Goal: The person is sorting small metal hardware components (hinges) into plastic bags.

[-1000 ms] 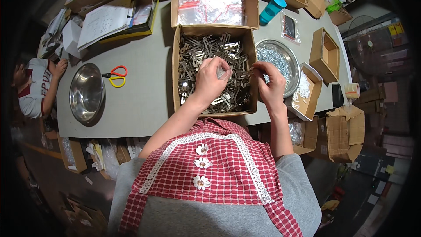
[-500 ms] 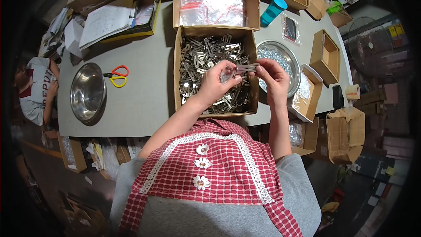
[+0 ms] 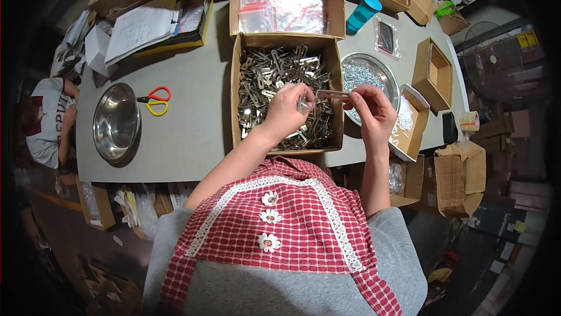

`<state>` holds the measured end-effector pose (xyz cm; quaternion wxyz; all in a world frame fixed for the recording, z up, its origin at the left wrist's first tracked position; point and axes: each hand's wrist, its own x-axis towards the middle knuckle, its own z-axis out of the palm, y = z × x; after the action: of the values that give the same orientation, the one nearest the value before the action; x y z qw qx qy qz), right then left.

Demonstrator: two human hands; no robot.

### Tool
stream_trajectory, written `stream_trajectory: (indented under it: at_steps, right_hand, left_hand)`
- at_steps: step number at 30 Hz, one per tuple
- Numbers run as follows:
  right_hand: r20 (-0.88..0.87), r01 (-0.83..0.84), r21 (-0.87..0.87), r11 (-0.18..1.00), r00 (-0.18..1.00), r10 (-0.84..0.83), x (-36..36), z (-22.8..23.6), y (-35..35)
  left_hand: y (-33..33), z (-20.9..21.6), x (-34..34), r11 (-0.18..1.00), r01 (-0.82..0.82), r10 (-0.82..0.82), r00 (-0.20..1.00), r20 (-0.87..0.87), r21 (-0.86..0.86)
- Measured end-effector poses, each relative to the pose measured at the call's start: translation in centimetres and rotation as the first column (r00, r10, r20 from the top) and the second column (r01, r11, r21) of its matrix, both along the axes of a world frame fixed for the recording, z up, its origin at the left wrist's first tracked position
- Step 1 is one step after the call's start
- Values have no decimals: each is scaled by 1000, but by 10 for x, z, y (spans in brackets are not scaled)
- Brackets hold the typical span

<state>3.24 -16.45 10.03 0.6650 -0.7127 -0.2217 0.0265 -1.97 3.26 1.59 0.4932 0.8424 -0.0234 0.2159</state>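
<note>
My left hand (image 3: 285,111) is closed on a small clear plastic bag (image 3: 304,103), above a cardboard box (image 3: 338,136) full of loose metal pieces (image 3: 264,69). Between thumb and fingers, my right hand (image 3: 374,116) pinches one end of a flat slotted metal strip (image 3: 333,94). The strip lies nearly level, its other end pointing at the bag's mouth. Whether that end touches the bag, I cannot tell. Under and beyond my right hand stands a steel bowl (image 3: 392,82) of small shiny hardware.
Behind the metal pieces, a cardboard box (image 3: 235,9) holds clear bags. Scissors (image 3: 156,104) and a steel bowl (image 3: 117,123) lie left. To the right are a blue cup (image 3: 363,15), a bagged phone (image 3: 385,36) and a box (image 3: 416,140) of white pieces. A person (image 3: 49,120) sits far left.
My hands have drawn slightly apart. The right has shifted right and a little down, and the metal strip now shows as one level piece between them.
</note>
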Motion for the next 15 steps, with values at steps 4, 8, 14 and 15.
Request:
stream_trajectory:
  at_steps: [4,8,14,15]
  right_hand:
    - [591,113,-325,939,799,109,-3,17,9]
    - [448,-36,-417,908,862,239,-15,4,19]
    - [-22,-218,-326,920,974,224,2,-10,18]
    - [-260,-159,-248,956,961,92,11,-6,12]
  left_hand:
    - [-1,-1,1,999,-14,14,1000,1,43]
    - [-2,-1,-2,992,124,-124,992,7,28]
    - [-3,8,-6,990,123,-127,990,-56,-70]
    - [-2,7,-5,990,122,-126,990,-56,-73]
